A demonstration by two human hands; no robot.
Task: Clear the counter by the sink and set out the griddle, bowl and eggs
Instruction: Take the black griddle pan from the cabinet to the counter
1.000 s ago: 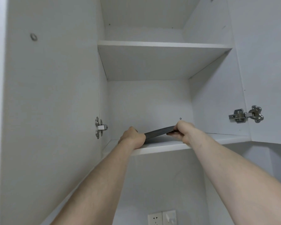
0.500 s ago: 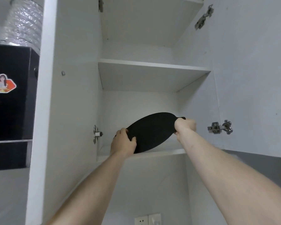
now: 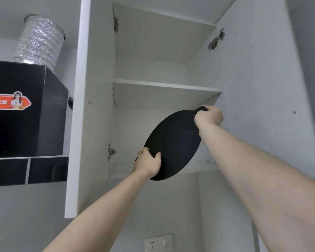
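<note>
1. Grey kitchen wall fills the lower view, with a pair of wall sockets (image 3: pixel 158 242) at the bottom edge; no worktop, sink, bowl or eggs are in sight, so their state cannot be told.
2. Both bare forearms rise from the bottom corners, reaching up and forward to an open wall cabinet (image 3: pixel 164 95).
3. Nearest the camera, the left hand (image 3: pixel 148 164) grips the lower left rim of the griddle (image 3: pixel 173 144), fingers (image 3: pixel 157 155) curled over its edge onto the dark face.
4. Higher and further in, the right hand (image 3: pixel 209 116) is wrapped round the short handle tab at the griddle's upper right, knuckles toward the camera.
5. Between the two hands the round black griddle is tilted steeply, its flat face turned toward the camera. Its lower edge hangs past the front lip of the bottom shelf (image 3: pixel 120 169), and it appears to be carried by the hands alone.
6. Behind it, both cabinet doors stand open; the left door (image 3: pixel 87 106) is seen nearly edge-on. The upper shelf (image 3: pixel 162 86) shows nothing on it.
7. Off to the left sit a black range hood (image 3: pixel 25 110) with a red sticker and a silver duct (image 3: pixel 40 40) above it.
8. Judging progress: the griddle is fetched but not yet set out; lowering it to the worktop, and the bowl and eggs, seem left to do.
</note>
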